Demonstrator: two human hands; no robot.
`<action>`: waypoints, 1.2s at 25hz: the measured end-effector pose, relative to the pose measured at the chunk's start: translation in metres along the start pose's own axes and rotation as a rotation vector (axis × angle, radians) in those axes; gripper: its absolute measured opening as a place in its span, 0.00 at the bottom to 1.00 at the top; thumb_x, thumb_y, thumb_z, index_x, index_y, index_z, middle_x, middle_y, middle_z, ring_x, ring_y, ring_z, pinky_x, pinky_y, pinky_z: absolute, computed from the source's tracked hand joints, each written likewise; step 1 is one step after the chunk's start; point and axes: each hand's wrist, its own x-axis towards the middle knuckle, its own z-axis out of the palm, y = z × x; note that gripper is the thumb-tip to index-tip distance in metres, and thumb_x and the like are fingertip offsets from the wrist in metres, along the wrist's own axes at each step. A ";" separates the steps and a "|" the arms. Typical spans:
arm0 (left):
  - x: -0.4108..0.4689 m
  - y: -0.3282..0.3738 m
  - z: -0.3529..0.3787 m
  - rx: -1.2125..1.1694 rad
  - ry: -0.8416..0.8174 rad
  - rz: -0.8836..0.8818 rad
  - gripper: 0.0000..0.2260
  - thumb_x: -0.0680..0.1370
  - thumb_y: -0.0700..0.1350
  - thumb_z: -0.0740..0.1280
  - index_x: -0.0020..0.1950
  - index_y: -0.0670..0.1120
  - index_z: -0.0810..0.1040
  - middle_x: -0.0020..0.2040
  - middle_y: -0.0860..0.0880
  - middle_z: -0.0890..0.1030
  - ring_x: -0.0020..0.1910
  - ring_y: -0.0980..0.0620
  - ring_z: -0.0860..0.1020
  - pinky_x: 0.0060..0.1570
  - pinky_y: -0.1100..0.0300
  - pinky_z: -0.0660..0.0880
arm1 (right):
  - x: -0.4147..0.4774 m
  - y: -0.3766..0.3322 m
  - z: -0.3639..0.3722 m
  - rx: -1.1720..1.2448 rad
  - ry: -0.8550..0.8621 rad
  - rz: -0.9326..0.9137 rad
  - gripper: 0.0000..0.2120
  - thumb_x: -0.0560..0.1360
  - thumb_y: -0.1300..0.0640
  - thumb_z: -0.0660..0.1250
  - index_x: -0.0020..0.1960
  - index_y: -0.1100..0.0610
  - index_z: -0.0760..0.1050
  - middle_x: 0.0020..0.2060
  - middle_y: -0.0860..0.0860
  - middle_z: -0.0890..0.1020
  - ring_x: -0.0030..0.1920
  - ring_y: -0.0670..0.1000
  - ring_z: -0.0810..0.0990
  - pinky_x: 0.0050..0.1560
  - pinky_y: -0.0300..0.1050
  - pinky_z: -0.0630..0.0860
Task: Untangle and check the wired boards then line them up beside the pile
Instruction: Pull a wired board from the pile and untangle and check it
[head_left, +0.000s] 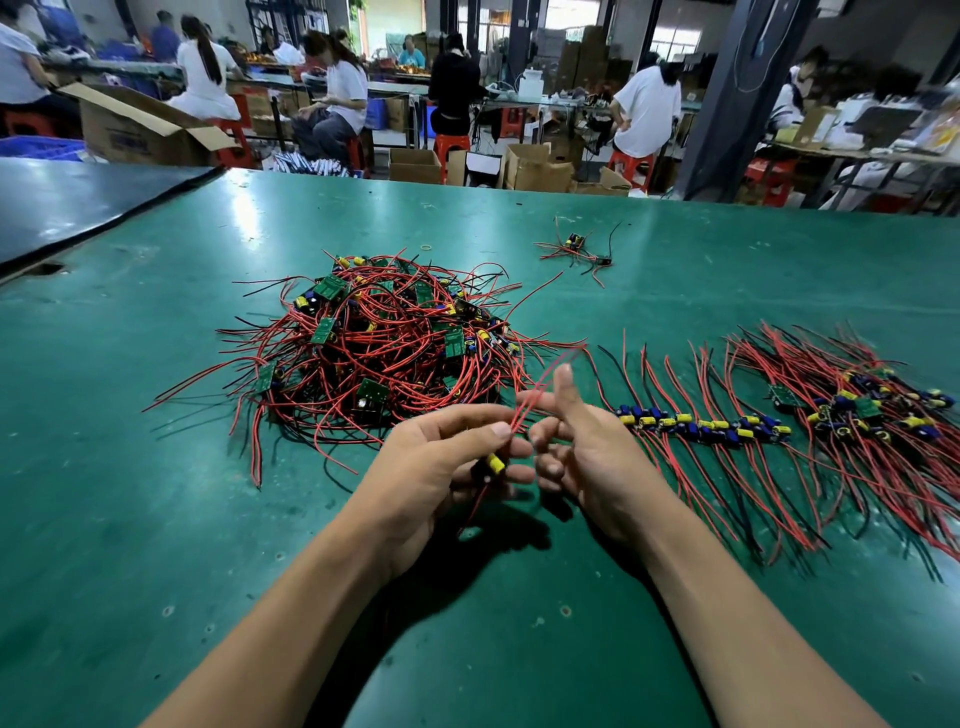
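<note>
Left hand: my left hand (441, 467) is closed round one wired board (493, 464). The thumb pinches its red leads (540, 384) just above the yellow capacitor.
Right hand: my right hand (592, 457) is relaxed, with the thumb upright and the fingers loosely curled. The leads pass by the index fingertip, and I see no grip on them.
Board position: held above the desk (156, 519), between the pile and the row.
Pile: the tangled pile (384, 338) lies at 11 o'clock from my hands, with its leads spread in all directions.
Row: the row (706, 423) of laid-out boards runs off at 3 o'clock. A looser heap (857, 410) lies beyond its far end.
Stray item: a stray board (574, 241) lies well apart at 1 o'clock.
Risk, snagging: the free lead ends reach toward the pile's edge. In my judgement, a quick pull could hook a neighbouring wire and drag boards out.
Risk, strain: gripping by the leads loads the solder joints, so a hard tug could break one.
Risk, placement: the row's leads lie close together, and a careless set-down could cross them again.
Risk, inspection: the board's underside is hidden in my palm, so a fault there could pass unnoticed.
</note>
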 end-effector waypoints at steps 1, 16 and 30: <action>0.001 0.001 0.000 -0.045 0.019 0.032 0.12 0.68 0.41 0.72 0.51 0.41 0.83 0.44 0.39 0.85 0.37 0.45 0.84 0.35 0.58 0.81 | -0.003 0.003 0.003 -0.116 -0.025 -0.038 0.20 0.78 0.40 0.66 0.51 0.57 0.81 0.30 0.51 0.74 0.24 0.45 0.68 0.25 0.38 0.65; 0.000 0.012 0.001 -0.108 0.363 0.217 0.12 0.75 0.43 0.71 0.53 0.46 0.70 0.50 0.42 0.85 0.48 0.41 0.83 0.53 0.35 0.75 | -0.018 0.015 0.022 -0.772 0.136 -0.781 0.14 0.76 0.36 0.67 0.44 0.45 0.69 0.32 0.40 0.73 0.31 0.44 0.72 0.35 0.35 0.66; -0.003 0.001 0.012 -0.198 -0.035 -0.091 0.14 0.74 0.51 0.64 0.39 0.44 0.84 0.32 0.47 0.82 0.26 0.53 0.79 0.26 0.64 0.76 | -0.029 -0.019 0.021 0.428 -0.402 0.093 0.12 0.73 0.48 0.71 0.40 0.55 0.74 0.30 0.48 0.71 0.28 0.47 0.68 0.31 0.41 0.70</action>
